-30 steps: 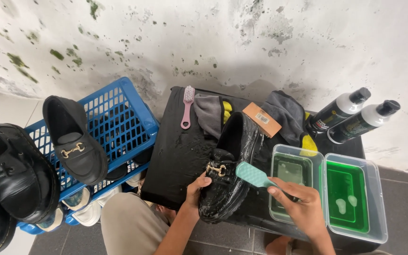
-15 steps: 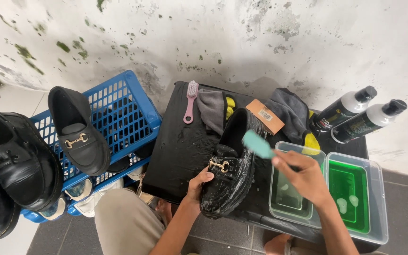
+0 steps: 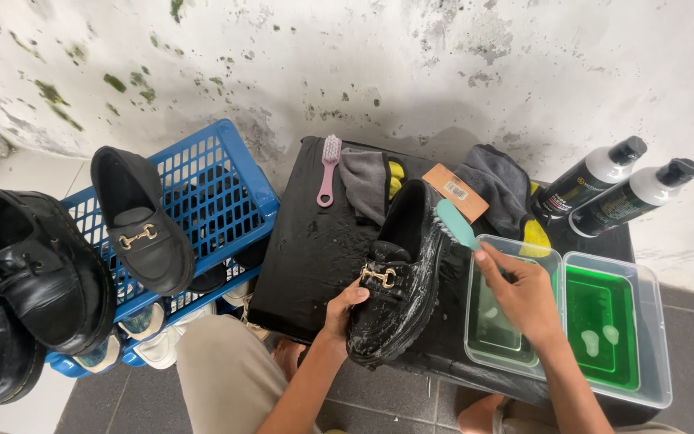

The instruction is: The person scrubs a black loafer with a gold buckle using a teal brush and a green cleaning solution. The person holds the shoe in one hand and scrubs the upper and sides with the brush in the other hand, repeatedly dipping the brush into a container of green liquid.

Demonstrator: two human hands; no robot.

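Observation:
A wet black loafer [image 3: 399,281] with a gold buckle lies on a black table [image 3: 307,249], covered in suds. My left hand [image 3: 343,309] grips its near side by the toe. My right hand [image 3: 520,293] holds a teal brush [image 3: 453,223], whose head touches the loafer's right side near the heel opening.
Two clear tubs [image 3: 612,325] of green liquid stand at the right, with two dark bottles [image 3: 612,189] behind them. A pink brush [image 3: 328,167], grey cloths [image 3: 496,181] and a wooden brush [image 3: 455,191] lie at the back. A blue basket [image 3: 218,185] at the left carries black shoes [image 3: 142,221].
My right hand has swept the teal brush from the loafer's front, near the buckle, up along its right side to the heel. My left hand stays on the shoe.

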